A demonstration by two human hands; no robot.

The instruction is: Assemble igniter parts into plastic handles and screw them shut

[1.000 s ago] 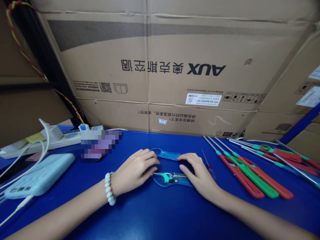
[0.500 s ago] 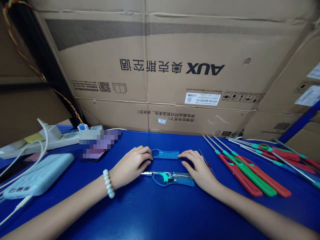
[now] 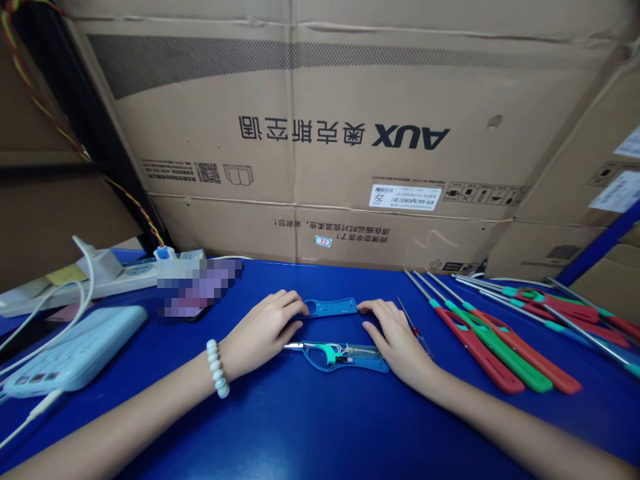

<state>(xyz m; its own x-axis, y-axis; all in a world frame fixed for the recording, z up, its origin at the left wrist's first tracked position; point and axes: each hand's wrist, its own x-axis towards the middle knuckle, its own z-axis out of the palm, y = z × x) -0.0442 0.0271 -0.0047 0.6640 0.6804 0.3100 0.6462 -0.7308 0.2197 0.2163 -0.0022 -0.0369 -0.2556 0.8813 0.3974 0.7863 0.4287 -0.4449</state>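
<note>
A flat blue plastic shell half lies on the blue table between my two hands. My left hand, with a white bead bracelet on its wrist, touches the shell's left end with bent fingers. My right hand touches its right end, fingers curled down. Just in front lies the other blue half, open, with a teal trigger, a clear tube and a metal tip pointing left. Neither hand lifts anything.
Several long lighters with red and green handles lie at the right, a small red screwdriver beside my right hand. A pale blue power bank and a white power strip are at the left. Large cardboard boxes stand behind.
My left hand has drawn back off the open half, uncovering its metal tip. Both hands now rest at the ends of the flat shell half, which has shifted slightly.
</note>
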